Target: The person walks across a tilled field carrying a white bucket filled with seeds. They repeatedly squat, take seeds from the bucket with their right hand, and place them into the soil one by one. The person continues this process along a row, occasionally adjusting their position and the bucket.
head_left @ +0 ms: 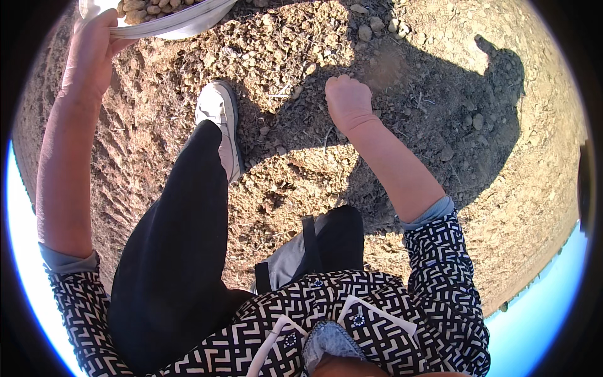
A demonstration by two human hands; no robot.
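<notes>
- The left grip is clamped on the rim of a white container, catching its near left edge; the container spreads to the right of this grip and is cut off by the upper border.
- Brown rounded lumps lie inside the container, just right of the left grip. They look like produce, though their kind is hard to tell. Holding the rim probably steadies the container and leaves its mouth uncovered.
- The right grip has its fingers curled together, the back of the hand upward. Whether anything sits inside the curl I cannot tell, since the palm is hidden. It is well apart from the container, which leaves this arm free of the load.
- Below the right grip is dry, clodded soil, darkened there by the person's shadow; a few stones lie beyond it.
- Between the two grips a pale shoe is planted on the soil, the black-clad left leg bent behind it. The right knee is nearer the body than the right grip; this low stance seems to bring both hands close to the ground.
</notes>
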